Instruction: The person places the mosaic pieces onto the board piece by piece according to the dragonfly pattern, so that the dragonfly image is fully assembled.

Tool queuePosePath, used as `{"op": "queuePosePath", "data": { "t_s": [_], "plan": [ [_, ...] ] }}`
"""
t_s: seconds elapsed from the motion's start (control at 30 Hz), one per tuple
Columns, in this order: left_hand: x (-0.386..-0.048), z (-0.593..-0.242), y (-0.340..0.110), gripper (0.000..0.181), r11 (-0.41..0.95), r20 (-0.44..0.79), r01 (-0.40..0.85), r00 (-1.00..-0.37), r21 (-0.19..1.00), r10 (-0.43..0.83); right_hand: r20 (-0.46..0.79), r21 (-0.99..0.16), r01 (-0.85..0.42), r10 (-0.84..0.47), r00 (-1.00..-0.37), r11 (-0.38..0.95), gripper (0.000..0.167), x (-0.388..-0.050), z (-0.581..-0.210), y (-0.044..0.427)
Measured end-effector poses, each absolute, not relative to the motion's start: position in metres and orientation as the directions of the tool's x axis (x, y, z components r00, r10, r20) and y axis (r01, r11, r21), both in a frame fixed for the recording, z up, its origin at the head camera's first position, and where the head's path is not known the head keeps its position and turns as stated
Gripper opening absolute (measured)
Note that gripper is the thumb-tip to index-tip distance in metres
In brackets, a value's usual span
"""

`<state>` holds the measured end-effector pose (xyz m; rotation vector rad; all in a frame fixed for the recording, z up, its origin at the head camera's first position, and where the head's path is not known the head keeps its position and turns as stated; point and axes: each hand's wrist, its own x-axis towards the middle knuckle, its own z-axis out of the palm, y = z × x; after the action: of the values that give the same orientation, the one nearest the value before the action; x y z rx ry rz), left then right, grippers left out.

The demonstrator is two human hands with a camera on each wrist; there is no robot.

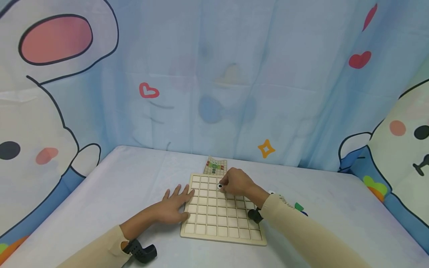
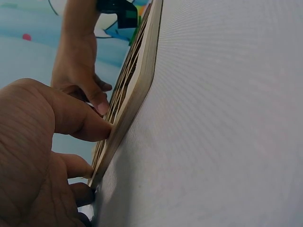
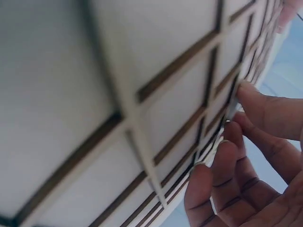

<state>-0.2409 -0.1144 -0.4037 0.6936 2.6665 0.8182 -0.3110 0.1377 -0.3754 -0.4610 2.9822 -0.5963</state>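
Note:
A square wooden grid board (image 1: pixel 211 220) lies on the white cloth, its cells bare where I can see them. My left hand (image 1: pixel 172 208) rests at its left side with fingers spread; in the left wrist view the thumb (image 2: pixel 90 124) touches the board's edge (image 2: pixel 142 80). Over the upper middle of the grid, my right hand (image 1: pixel 238 182) pinches a small white tile with a black dot (image 1: pixel 219 186), like an eye. The right wrist view shows the thumb (image 3: pixel 267 111) and fingers close to the grid, the tile mostly hidden between them.
A patterned card (image 1: pixel 214 166) with a small coloured figure on a grid lies behind the board. Green and blue pieces (image 1: pixel 299 206) lie beyond the right forearm, partly hidden by the sleeve. A printed blue curtain (image 1: pixel 228 123) hangs at the table's back edge.

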Motion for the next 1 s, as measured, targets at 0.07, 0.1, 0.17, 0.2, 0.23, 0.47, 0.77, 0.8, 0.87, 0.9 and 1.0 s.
{"op": "queuePosePath", "data": {
  "t_s": [0.07,0.1,0.17,0.2,0.23,0.47,0.77,0.8,0.87,0.9,1.0],
  "plan": [
    [-0.241,-0.404,-0.114,0.072,0.728,-0.111,0.364,-0.851,0.581,0.513,-0.001,-0.392,-0.287,-0.312,-0.950,0.874,0.021,-0.311,-0.374,0.140],
    [-0.242,-0.404,-0.114,0.072,0.729,-0.111,0.364,-0.851,0.580,0.514,0.002,-0.403,-0.289,-0.315,-0.949,0.868,0.022,-0.311,-0.373,0.141],
    [-0.242,-0.404,-0.114,0.071,0.728,-0.111,0.365,-0.850,0.580,0.515,0.014,-0.428,-0.295,-0.320,-0.947,0.854,0.021,-0.311,-0.370,0.145],
    [-0.242,-0.404,-0.113,0.071,0.728,-0.112,0.365,-0.850,0.580,0.515,0.024,-0.444,-0.300,-0.324,-0.946,0.844,0.021,-0.311,-0.368,0.147],
    [-0.242,-0.404,-0.113,0.071,0.728,-0.112,0.364,-0.850,0.581,0.514,0.038,-0.457,-0.308,-0.327,-0.944,0.834,0.020,-0.311,-0.365,0.150],
    [-0.242,-0.405,-0.113,0.073,0.734,-0.109,0.364,-0.854,0.573,0.509,0.105,-0.571,-0.308,-0.305,-0.947,0.761,0.023,-0.313,-0.344,0.183],
    [-0.241,-0.404,-0.114,0.072,0.742,-0.121,0.357,-0.855,0.568,0.504,0.050,-0.712,-0.185,-0.213,-0.976,0.677,0.038,-0.312,-0.340,0.252],
    [-0.241,-0.404,-0.114,0.072,0.741,-0.121,0.356,-0.855,0.569,0.504,0.050,-0.716,-0.181,-0.209,-0.977,0.674,0.040,-0.312,-0.342,0.260],
    [-0.241,-0.404,-0.114,0.072,0.740,-0.120,0.356,-0.855,0.570,0.504,0.046,-0.730,-0.172,-0.203,-0.978,0.662,0.044,-0.311,-0.346,0.274],
    [-0.242,-0.404,-0.114,0.072,0.740,-0.119,0.357,-0.855,0.571,0.504,0.042,-0.733,-0.164,-0.196,-0.980,0.661,0.047,-0.311,-0.348,0.281],
    [-0.242,-0.404,-0.114,0.072,0.742,-0.123,0.358,-0.854,0.566,0.506,0.016,-0.725,-0.131,-0.173,-0.985,0.676,0.053,-0.309,-0.356,0.297]
  ]
}}
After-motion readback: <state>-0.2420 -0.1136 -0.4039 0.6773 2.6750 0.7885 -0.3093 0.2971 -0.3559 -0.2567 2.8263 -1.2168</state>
